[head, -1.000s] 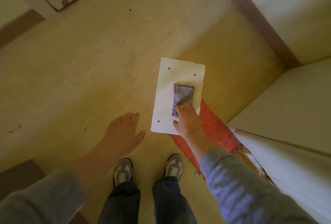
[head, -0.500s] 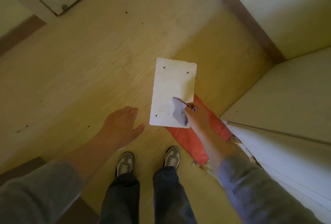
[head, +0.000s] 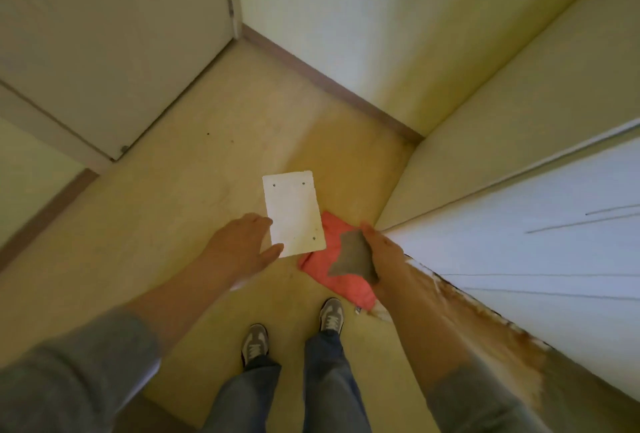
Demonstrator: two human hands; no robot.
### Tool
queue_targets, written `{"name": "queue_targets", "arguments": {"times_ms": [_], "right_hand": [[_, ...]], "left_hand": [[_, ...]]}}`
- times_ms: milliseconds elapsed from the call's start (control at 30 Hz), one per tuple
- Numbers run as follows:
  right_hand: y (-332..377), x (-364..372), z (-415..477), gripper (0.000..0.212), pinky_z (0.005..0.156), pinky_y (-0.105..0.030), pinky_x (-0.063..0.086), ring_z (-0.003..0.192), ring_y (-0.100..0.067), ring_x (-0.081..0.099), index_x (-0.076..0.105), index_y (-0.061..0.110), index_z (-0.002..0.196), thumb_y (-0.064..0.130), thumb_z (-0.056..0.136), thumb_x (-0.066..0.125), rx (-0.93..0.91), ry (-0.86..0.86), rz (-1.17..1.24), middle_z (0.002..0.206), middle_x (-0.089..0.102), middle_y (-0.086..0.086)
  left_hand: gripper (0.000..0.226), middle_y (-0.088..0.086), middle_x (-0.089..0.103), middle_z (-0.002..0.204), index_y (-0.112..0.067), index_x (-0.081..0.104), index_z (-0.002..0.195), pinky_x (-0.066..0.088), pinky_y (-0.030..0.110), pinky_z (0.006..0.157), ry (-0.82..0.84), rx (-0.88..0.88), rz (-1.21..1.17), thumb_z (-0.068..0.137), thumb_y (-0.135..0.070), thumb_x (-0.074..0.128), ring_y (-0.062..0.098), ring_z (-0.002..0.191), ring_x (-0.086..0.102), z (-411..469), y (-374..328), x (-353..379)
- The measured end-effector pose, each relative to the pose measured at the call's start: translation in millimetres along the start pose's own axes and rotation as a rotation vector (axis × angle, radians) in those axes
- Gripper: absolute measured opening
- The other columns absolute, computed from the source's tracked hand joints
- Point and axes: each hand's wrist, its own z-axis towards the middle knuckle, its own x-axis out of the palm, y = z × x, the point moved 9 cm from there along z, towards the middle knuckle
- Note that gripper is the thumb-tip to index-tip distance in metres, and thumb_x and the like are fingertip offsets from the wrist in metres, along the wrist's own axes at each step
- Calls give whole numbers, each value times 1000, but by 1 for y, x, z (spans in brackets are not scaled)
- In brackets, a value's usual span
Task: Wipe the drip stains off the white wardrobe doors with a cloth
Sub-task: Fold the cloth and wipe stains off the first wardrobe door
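Note:
My right hand (head: 381,252) grips a small grey cloth (head: 351,258), which hangs loose above the floor, just left of the white wardrobe door (head: 540,225). Thin dark drip lines run across that door on the right, and its lower edge is stained brown. Held out flat over the floor is my left hand (head: 242,245), fingers apart and empty, its fingertips overlapping the near left corner of a white board (head: 294,211).
The white board lies on the yellow floor, partly over a red cloth (head: 332,270). My two shoes (head: 294,332) stand below it. A closed white door (head: 104,52) is at the back left. Brown skirting (head: 329,83) runs along the back wall.
My right hand has lifted the grey cloth off the white board and carried it right, toward the wardrobe door. The view has tilted up, showing more of the walls and door.

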Motion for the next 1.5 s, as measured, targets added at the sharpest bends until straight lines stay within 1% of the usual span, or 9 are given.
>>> {"name": "queue_targets", "arguments": {"times_ms": [167, 333, 633, 833, 967, 1167, 1300, 1433, 1500], "right_hand": [[53, -68, -78, 32, 96, -44, 53, 104, -30, 68, 70, 4, 109, 32, 93, 65, -183, -108, 98, 110, 72, -15], [134, -152, -183, 27, 63, -32, 58, 90, -28, 71, 69, 0, 103, 22, 100, 54, -466, -154, 253, 100, 74, -17], [233, -316, -382, 31, 85, -38, 56, 101, -29, 69, 67, 4, 114, 22, 102, 45, -961, -249, 271, 110, 70, -22], [286, -401, -509, 24, 72, -21, 57, 89, -13, 71, 65, 10, 117, 17, 101, 49, -1276, -296, 305, 97, 72, -3], [318, -427, -574, 24, 63, -19, 54, 80, -10, 70, 65, 22, 120, 17, 100, 52, -1481, -339, 288, 79, 70, 6], [368, -432, -627, 26, 82, -34, 58, 95, -14, 69, 68, 30, 115, 15, 97, 57, -1702, -479, 199, 99, 70, 0], [413, -422, -648, 25, 75, -23, 53, 91, -12, 69, 67, 30, 113, 15, 93, 63, -1823, -545, 133, 96, 73, -3], [465, -404, -667, 26, 69, -15, 52, 91, -8, 70, 66, 27, 113, 15, 91, 68, -1937, -551, 69, 103, 73, -4], [489, -394, -681, 26, 72, -14, 53, 91, -5, 70, 66, 27, 114, 18, 90, 69, -1992, -579, 41, 104, 72, -4]], "left_hand": [[56, -2, 33, 154, -20, 34, 150, 32, 29, 104, -113, 160, 90, 102, -48, 40, 20, 130, 45, -44, -72, -76], [58, 2, 35, 154, -18, 35, 150, 32, 30, 107, -264, 388, 162, 101, -48, 43, 21, 134, 42, -78, -193, -157], [65, 1, 28, 160, -17, 23, 155, 26, 30, 114, -611, 756, 188, 101, -48, 42, 20, 144, 31, -194, -440, -259], [67, 2, 25, 161, -17, 21, 156, 24, 33, 117, -833, 895, 140, 100, -48, 42, 21, 146, 26, -277, -562, -304], [68, 2, 27, 160, -15, 22, 155, 22, 29, 116, -981, 936, 133, 100, -49, 43, 20, 146, 26, -322, -601, -335], [95, 4, 32, 158, -14, 28, 153, 25, 29, 114, -1134, 944, 93, 79, -72, 19, 23, 143, 33, -360, -625, -403], [68, 3, 34, 156, -15, 30, 153, 28, 29, 111, -1207, 947, 20, 97, -51, 48, 23, 136, 41, -372, -633, -455], [63, -1, 34, 155, -19, 31, 152, 32, 28, 102, -1273, 947, -21, 98, -47, 48, 23, 102, 56, -374, -633, -504], [64, -2, 33, 156, -21, 30, 152, 32, 28, 102, -1300, 958, -3, 97, -48, 47, 25, 103, 57, -374, -633, -523]]}}
